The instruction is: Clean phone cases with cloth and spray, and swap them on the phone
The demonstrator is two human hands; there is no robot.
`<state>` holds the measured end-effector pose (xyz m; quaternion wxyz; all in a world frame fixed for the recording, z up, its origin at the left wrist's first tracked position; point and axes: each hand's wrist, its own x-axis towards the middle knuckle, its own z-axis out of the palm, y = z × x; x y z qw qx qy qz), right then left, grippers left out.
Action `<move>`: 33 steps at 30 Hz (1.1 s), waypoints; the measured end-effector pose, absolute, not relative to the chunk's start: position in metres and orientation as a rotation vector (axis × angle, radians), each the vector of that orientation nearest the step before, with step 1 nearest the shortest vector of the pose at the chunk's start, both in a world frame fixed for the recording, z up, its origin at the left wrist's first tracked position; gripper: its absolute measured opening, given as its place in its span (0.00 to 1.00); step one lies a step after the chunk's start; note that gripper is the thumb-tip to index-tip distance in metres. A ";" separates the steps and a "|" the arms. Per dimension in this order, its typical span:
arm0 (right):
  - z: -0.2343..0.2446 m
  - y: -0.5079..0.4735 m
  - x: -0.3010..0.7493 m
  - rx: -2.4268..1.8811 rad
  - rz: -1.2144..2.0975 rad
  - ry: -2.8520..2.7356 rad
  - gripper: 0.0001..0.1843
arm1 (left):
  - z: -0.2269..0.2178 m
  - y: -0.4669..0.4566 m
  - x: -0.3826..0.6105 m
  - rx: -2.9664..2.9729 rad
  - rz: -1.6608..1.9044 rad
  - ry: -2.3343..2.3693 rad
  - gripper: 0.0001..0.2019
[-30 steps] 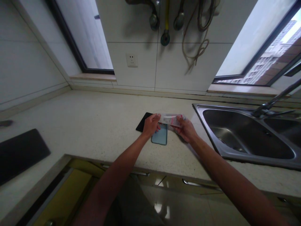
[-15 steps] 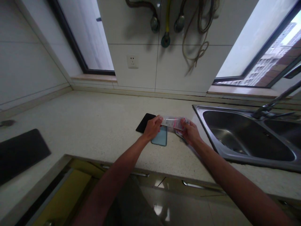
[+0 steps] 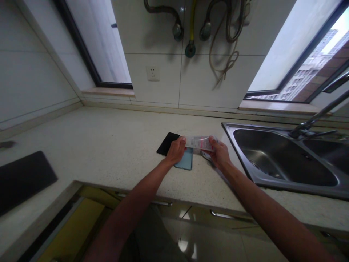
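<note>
A clear plastic packet with pink and grey print is stretched between my two hands, just above the counter. My left hand pinches its left end, thumb on top. At the other end my right hand is closed round the packet, the fingers partly hidden underneath. Below my left hand lie a light blue phone case and a black phone-like slab, both flat on the counter. Something thin and dark-edged lies under my right hand; I cannot make out what it is.
The pale speckled countertop runs under everything. A steel double sink with a faucet is on the right. A black panel sits at the far left. Hoses and pipe valves hang on the tiled wall above a socket.
The view has shifted slightly. Both hands still hold the packet, whose printed face now shows a little more toward me.
</note>
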<state>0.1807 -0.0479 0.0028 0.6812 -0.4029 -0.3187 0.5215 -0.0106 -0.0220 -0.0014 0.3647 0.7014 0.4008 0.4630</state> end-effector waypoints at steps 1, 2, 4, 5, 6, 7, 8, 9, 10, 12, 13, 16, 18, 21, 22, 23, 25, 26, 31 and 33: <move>0.003 -0.048 0.180 -0.908 1.167 -0.706 0.24 | -0.001 -0.023 -0.010 1.800 1.196 1.028 0.23; 0.003 -0.048 0.180 -0.910 1.165 -0.697 0.24 | -0.001 -0.023 -0.010 1.799 1.200 1.025 0.23; 0.004 -0.049 0.179 -0.902 1.164 -0.689 0.23 | -0.001 -0.024 -0.011 1.799 1.208 1.017 0.23; 0.004 -0.049 0.179 -0.892 1.167 -0.690 0.23 | -0.001 -0.024 -0.011 1.800 1.211 1.009 0.23; 0.004 -0.049 0.179 -0.882 1.171 -0.692 0.22 | -0.001 -0.023 -0.011 1.803 1.213 1.003 0.23; 0.004 -0.049 0.179 -0.873 1.170 -0.689 0.22 | -0.002 -0.023 -0.010 1.802 1.214 0.996 0.23; 0.004 -0.049 0.179 -0.866 1.167 -0.680 0.22 | -0.002 -0.022 -0.010 1.782 1.223 0.992 0.23; 0.004 -0.049 0.180 -0.858 1.166 -0.661 0.22 | -0.003 -0.021 -0.009 1.734 1.242 0.992 0.23; 0.005 -0.048 0.180 -0.844 1.164 -0.633 0.22 | -0.003 -0.020 -0.008 1.662 1.276 0.997 0.24; 0.007 -0.047 0.181 -0.795 1.164 -0.571 0.21 | -0.002 -0.019 -0.004 1.500 1.366 1.011 0.26; 0.008 -0.046 0.182 -0.761 1.170 -0.544 0.21 | -0.002 -0.019 -0.003 1.457 1.413 1.014 0.27; 0.012 -0.044 0.183 -0.672 1.222 -0.473 0.17 | 0.002 -0.020 0.002 1.467 1.429 0.979 0.29; 0.013 -0.043 0.185 -0.633 1.279 -0.412 0.14 | 0.004 -0.020 0.003 1.457 1.350 0.937 0.30; 0.014 -0.039 0.190 -0.595 1.301 -0.279 0.11 | 0.005 -0.020 0.002 1.408 1.238 0.934 0.34; 0.014 -0.037 0.193 -0.584 1.285 -0.227 0.10 | 0.005 -0.020 0.002 1.430 1.228 0.945 0.33; 0.014 -0.036 0.197 -0.573 1.261 -0.179 0.10 | 0.005 -0.020 0.002 1.494 1.227 0.955 0.31; 0.015 -0.033 0.206 -0.544 1.206 -0.119 0.09 | 0.005 -0.021 0.002 1.734 1.221 0.966 0.23; 0.016 -0.032 0.211 -0.530 1.185 -0.107 0.10 | 0.005 -0.022 0.003 1.875 1.200 0.969 0.19; 0.023 -0.030 0.231 -0.506 1.170 -0.084 0.12 | 0.008 -0.023 0.022 2.253 1.031 1.048 0.12; 0.023 -0.028 0.235 -0.518 1.189 -0.080 0.13 | 0.008 -0.022 0.034 2.285 1.023 1.111 0.17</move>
